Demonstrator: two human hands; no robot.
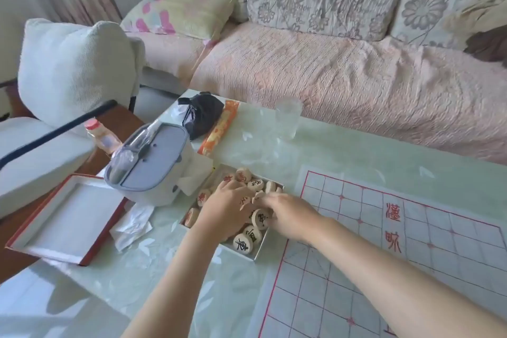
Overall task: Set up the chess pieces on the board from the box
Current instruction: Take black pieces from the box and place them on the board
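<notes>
A shallow white box (pixel 260 250) on the glass table holds several round wooden chess pieces (pixel 243 244) marked with red or black characters. Both my hands reach into it. My left hand (pixel 223 212) lies over the pieces on the box's left side, fingers curled down among them. My right hand (pixel 288 214) comes in from the right, its fingertips on the pieces in the middle; what they hold is hidden by blur. The paper chess board (pixel 411 255) with red grid lines lies to the right of the box with no pieces on it.
The box lid (pixel 65 217) lies upturned at the left. A grey-lidded container (pixel 153 162), crumpled tissues (pixel 131 225), a small bottle (pixel 101 136), a black bag (pixel 201 115), an orange packet (pixel 219 129) and a clear glass (pixel 288 118) stand behind. A sofa runs along the far side.
</notes>
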